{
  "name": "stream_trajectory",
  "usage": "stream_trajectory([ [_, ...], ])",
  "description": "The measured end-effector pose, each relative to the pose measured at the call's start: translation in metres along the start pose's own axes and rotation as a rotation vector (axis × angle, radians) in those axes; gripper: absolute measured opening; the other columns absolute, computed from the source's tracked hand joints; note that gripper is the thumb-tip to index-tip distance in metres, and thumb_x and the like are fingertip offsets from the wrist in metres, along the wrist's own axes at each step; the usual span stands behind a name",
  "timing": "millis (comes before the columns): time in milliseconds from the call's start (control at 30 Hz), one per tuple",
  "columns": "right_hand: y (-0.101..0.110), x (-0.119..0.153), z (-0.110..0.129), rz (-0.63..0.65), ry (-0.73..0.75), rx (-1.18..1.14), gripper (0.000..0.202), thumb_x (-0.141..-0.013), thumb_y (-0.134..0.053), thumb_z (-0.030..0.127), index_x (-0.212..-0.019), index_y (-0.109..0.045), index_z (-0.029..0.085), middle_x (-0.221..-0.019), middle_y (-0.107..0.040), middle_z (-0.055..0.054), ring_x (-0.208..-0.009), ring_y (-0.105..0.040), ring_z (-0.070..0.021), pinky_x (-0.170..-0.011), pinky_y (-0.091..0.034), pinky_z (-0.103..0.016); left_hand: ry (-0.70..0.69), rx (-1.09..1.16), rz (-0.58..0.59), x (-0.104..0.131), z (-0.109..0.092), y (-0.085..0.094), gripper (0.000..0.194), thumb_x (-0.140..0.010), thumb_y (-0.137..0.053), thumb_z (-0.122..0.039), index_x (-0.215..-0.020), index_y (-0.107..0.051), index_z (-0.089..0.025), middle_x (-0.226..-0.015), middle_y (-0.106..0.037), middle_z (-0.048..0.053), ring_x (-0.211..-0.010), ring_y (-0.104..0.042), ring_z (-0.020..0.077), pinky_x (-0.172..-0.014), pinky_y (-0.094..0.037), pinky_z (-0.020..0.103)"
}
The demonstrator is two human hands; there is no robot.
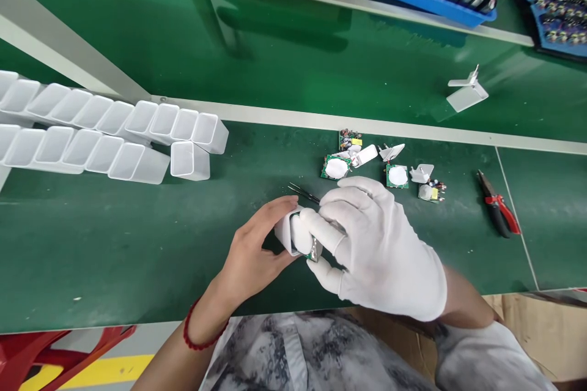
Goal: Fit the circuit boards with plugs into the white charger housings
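My bare left hand (251, 256) is wrapped round a small white plastic housing (284, 233) near the table's front edge. In my gloved right hand (378, 250) a green circuit board with a round white pad (301, 234) is pinched between thumb and fingers. The board sits partly inside the housing's open end, its right side sticking out. Black tweezers (303, 193) lie just behind, their rear part hidden by the glove. Behind my right hand are circuit boards with white pads (397, 175) and white plug covers (365, 155).
Rows of white housings (137, 161) stand at the left. Red-handled pliers (499, 204) lie at the right. A shelf above holds a blue bin of wired parts (435, 2) and a blue tray (562, 30). A white plug piece (468, 96) is by the green back panel.
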State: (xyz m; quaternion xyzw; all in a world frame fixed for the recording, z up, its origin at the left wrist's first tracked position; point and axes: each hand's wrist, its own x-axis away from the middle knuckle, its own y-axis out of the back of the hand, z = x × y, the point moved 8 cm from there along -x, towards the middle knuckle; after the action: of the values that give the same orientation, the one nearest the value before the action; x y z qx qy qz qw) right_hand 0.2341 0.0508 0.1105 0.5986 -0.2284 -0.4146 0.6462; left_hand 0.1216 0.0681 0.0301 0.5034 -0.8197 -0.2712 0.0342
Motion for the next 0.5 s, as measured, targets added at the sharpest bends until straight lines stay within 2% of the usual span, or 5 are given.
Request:
stream_trajectory([
  [167, -0.011, -0.004, 0.001, 0.040, -0.023, 0.055, 0.020, -0.081, -0.060, 0.023, -0.096, -0.067, 0.012, -0.077, -0.058, -0.006, -0.082, -0.056, -0.0236, -0.094, -0.044, -0.050, -0.058, -0.096, -0.027, 0.001, -0.008, -0.002, 0.049, -0.082, -0.067, -0.014, -0.128, -0.052, -0.025, -0.129, -0.063, 0.010, -0.117, -0.063, 0.0241, -0.096, -0.055, 0.036],
  [233, -0.010, -0.004, 0.003, 0.020, 0.000, 0.011, 0.034, -0.082, -0.066, 0.032, -0.109, -0.064, 0.012, -0.089, -0.061, -0.008, -0.095, -0.058, -0.0277, -0.101, -0.040, -0.054, -0.005, -0.071, -0.037, 0.002, -0.003, -0.003, 0.050, -0.080, -0.069, -0.016, -0.126, -0.053, -0.025, -0.127, -0.064, 0.010, -0.116, -0.064, 0.0253, -0.095, -0.056, 0.036],
  [300, -0.001, -0.002, 0.001, -0.075, 0.013, -0.100, 0.056, -0.082, -0.067, 0.048, -0.127, -0.056, 0.016, -0.105, -0.061, -0.011, -0.109, -0.057, -0.0312, -0.102, -0.040, -0.056, 0.124, 0.080, -0.081, 0.004, 0.010, -0.002, 0.052, -0.077, -0.075, -0.023, -0.123, -0.052, -0.025, -0.123, -0.064, 0.009, -0.110, -0.066, 0.0251, -0.086, -0.059, 0.034],
  [400, 0.005, 0.004, -0.021, -0.210, -0.192, -0.272, 0.071, -0.083, -0.063, 0.058, -0.139, -0.045, 0.017, -0.116, -0.058, -0.014, -0.102, -0.062, -0.0282, -0.087, -0.052, -0.047, 0.288, 0.379, -0.230, 0.010, 0.028, 0.000, 0.058, -0.072, -0.080, -0.029, -0.119, -0.046, -0.026, -0.122, -0.062, 0.009, -0.102, -0.069, 0.0229, -0.079, -0.061, 0.033],
  [500, -0.028, 0.001, -0.032, -0.037, -0.365, -0.542, 0.073, -0.088, -0.058, 0.058, -0.142, -0.040, 0.012, -0.115, -0.060, -0.017, -0.093, -0.066, -0.0257, -0.078, -0.056, -0.041, 0.287, 0.467, -0.358, 0.013, 0.028, 0.001, 0.063, -0.072, -0.081, -0.028, -0.119, -0.040, -0.026, -0.134, -0.053, 0.013, -0.111, -0.066, 0.0250, -0.086, -0.059, 0.039],
])
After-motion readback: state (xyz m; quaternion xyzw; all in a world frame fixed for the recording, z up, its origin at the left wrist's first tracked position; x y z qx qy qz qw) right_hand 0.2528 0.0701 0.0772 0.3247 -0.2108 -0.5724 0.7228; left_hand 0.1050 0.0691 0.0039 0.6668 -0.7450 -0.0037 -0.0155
